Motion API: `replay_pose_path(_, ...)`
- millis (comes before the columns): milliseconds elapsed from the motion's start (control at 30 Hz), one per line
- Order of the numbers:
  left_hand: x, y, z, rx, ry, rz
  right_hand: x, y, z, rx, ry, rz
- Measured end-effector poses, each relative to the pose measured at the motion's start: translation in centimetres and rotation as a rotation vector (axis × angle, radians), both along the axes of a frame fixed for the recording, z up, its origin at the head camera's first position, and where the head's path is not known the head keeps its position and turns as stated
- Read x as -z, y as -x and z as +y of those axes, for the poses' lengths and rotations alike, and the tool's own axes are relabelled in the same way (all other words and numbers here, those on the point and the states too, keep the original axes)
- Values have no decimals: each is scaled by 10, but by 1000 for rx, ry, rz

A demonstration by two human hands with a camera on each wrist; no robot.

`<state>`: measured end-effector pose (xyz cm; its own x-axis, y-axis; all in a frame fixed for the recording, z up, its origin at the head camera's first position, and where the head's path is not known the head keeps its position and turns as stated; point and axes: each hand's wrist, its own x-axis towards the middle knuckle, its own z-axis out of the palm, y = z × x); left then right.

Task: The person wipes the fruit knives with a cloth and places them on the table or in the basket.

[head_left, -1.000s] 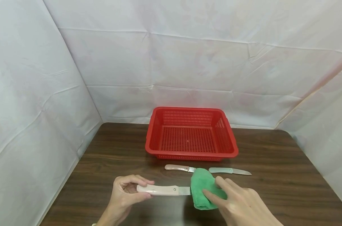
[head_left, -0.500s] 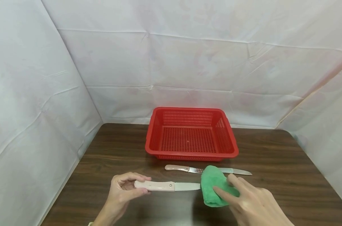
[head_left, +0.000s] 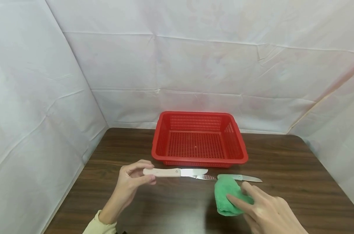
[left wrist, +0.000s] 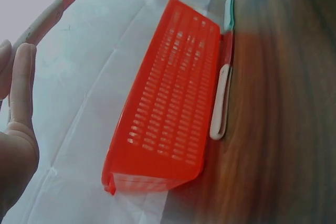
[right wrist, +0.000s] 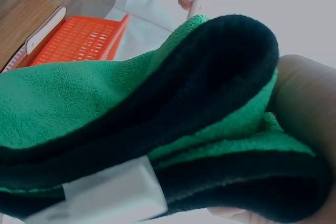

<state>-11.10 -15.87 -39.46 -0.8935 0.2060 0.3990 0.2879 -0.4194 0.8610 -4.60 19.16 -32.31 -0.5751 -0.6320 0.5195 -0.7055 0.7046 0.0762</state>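
My left hand (head_left: pixel 131 183) pinches the pale pink handle of a knife (head_left: pixel 163 172) between thumb and fingers. The blade points right, level, just in front of the red basket. In the left wrist view this knife (left wrist: pixel 50 19) is raised above the table. My right hand (head_left: pixel 267 208) grips a folded green cloth (head_left: pixel 228 196), lower and to the right, apart from the blade. Dark edging and a white tag (right wrist: pixel 113 192) show on the cloth in the right wrist view. Behind the held knife lies another pink-handled knife (left wrist: pixel 220 100), its handle hidden in the head view.
A red perforated basket (head_left: pixel 200 160) stands at the back of the dark wood table (head_left: pixel 121 143). A mint-handled knife (head_left: pixel 250 178) lies before it on the right, its handle partly behind the cloth. White sheeting (head_left: pixel 194 65) hangs around the table.
The blade has come out of the green cloth as the cloth moved right. My left hand has since lifted the knife forward, toward the basket.
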Motion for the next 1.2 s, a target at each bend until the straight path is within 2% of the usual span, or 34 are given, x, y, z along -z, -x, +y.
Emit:
replay_pose_path(167,1,21,5,-66,75,-94,2,0,2,11,-27,10)
replay_pose_path(267,4,36,7,-87,108,-161,4,1,4,10,-30,-13)
replay_pose_path(533,11,78,15,-139,188,-250,6,5,12,-2,-61,-82)
replay_pose_path(633,10,91,20,-157,220,-297,9,7,13,-8,-58,-54)
replay_pose_path(800,8,110,33,-182,339,-392,12,9,12,-13,-33,-17)
replay_pose_path(1033,5,135,50,-172,497,-422,13,11,11,-14,-42,-61)
replay_pose_path(1200,8,150,57,-124,517,-487,14,13,13,-21,-38,-58)
